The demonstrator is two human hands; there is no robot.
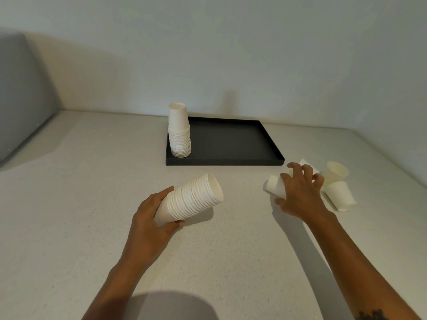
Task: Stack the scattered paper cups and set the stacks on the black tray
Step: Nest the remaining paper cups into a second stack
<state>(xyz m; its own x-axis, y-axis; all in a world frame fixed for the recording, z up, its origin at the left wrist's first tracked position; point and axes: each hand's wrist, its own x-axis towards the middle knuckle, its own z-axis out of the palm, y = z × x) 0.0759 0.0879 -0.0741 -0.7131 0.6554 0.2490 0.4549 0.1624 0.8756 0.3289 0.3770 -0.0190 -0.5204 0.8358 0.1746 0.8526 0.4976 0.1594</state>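
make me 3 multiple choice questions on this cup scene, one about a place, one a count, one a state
1. Where on the black tray does the upright stack stand?
A. near left corner
B. far right corner
C. centre

2. How many cup stacks are on the tray?
A. one
B. two
C. three

3. How does the left hand hold the stack it grips?
A. upright, mouths down
B. tilted, mouths towards the tray
C. flat on the table

Answers:
1 A, the stack sits by the tray's near left corner.
2 A, the rest of the tray is bare.
3 B, the rims point up and away while the right hand reaches a loose cup.
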